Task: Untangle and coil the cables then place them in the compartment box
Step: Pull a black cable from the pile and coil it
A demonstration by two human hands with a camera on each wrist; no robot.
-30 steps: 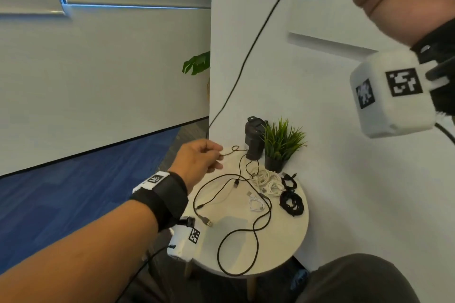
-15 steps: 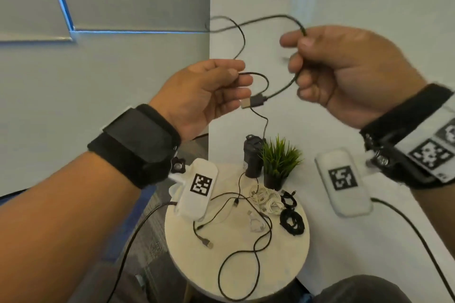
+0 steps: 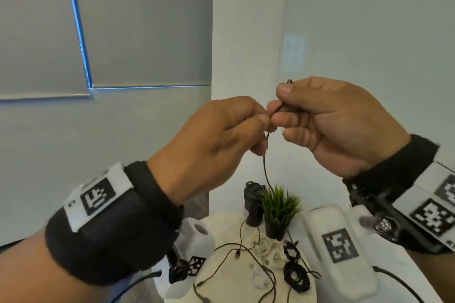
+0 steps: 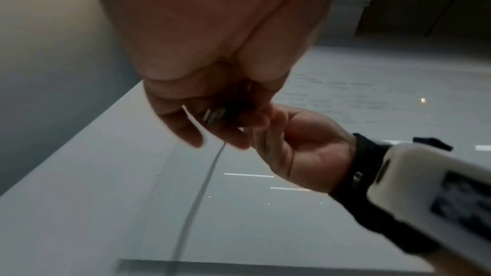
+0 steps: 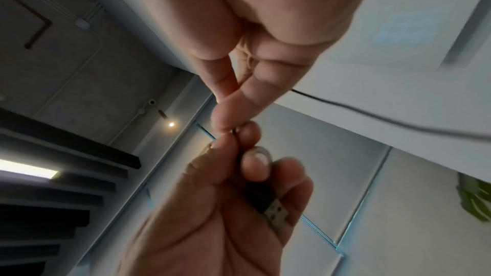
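Now both hands have met, left hand and right hand pinching the black cable.

- An office, by the look of it.
- Plain pale walls meet at a corner, with grey roller blinds drawn over a window edged in blue light.
- The right wrist view shows an exposed concrete ceiling with surface conduit, dark slats and a strip light.
- A small round white worktop carries a potted fake grass plant.
- Blue carpet shows faintly at the lower left.
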